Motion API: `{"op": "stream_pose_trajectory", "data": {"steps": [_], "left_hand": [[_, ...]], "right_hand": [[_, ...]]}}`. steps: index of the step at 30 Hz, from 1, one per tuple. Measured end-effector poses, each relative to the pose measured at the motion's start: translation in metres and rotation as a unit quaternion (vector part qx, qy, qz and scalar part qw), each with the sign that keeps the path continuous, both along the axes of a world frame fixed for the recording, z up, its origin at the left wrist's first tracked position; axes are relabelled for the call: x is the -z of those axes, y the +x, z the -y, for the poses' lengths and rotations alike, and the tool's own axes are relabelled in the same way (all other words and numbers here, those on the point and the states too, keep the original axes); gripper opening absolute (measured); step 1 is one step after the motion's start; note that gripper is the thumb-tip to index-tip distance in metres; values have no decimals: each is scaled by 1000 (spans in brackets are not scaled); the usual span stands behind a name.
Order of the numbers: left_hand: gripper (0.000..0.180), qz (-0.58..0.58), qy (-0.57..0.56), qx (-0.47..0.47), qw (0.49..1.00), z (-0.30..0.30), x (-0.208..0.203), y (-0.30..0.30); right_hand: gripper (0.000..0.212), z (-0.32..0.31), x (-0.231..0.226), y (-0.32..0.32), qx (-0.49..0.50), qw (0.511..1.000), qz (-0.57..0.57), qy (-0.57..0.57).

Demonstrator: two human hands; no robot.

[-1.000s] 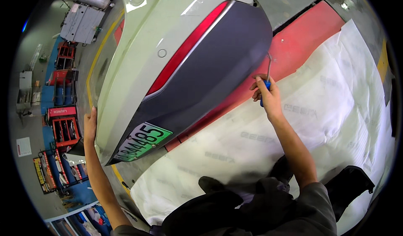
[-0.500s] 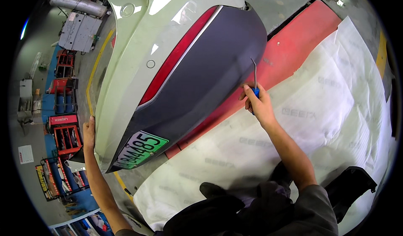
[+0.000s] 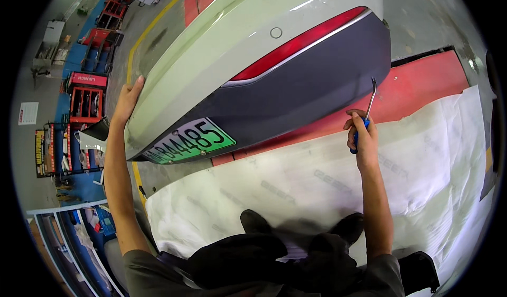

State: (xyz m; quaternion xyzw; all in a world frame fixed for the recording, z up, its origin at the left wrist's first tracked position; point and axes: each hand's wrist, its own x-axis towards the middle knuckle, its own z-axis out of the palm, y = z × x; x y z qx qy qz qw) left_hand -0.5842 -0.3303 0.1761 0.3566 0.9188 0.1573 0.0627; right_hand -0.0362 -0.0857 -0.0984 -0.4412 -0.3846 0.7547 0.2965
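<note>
A pale green car bumper (image 3: 200,67) with a dark grey lower section (image 3: 296,80) stretches in front of me. A red reflector strip (image 3: 301,44) edged in silver runs along it, and a green number plate (image 3: 193,140) is fixed near its left end. My left hand (image 3: 128,99) grips the bumper's left edge, thumb on the outer face, the other fingers largely hidden. My right hand (image 3: 364,138) is closed round the blue handle of a clip removal tool (image 3: 371,100). The tool's metal shaft points away from me, its bent tip apart from my fingers, in front of the bumper's right part.
White protective sheeting (image 3: 296,191) lies under my feet, over a red floor panel (image 3: 428,78). A black curved plastic part (image 3: 417,273) rests at lower right. Red tool racks (image 3: 87,104) and a blue-framed shelf (image 3: 74,244) stand along the left.
My view has turned, so the bumper appears further right and more level. My left hand still holds its edge; the tool in my right hand has tilted, its tip now leaning right.
</note>
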Motion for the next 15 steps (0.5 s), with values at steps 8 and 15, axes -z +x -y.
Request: {"op": "stream_pose_trajectory", "data": {"steps": [8, 15], "left_hand": [[77, -13, -3, -16, 1000, 1, -1, 5], [76, 30, 0, -28, 999, -3, 1, 7]], "right_hand": [[29, 13, 2, -2, -24, 999, -3, -24], [25, 26, 12, -2, -40, 998, 7, -49]]}}
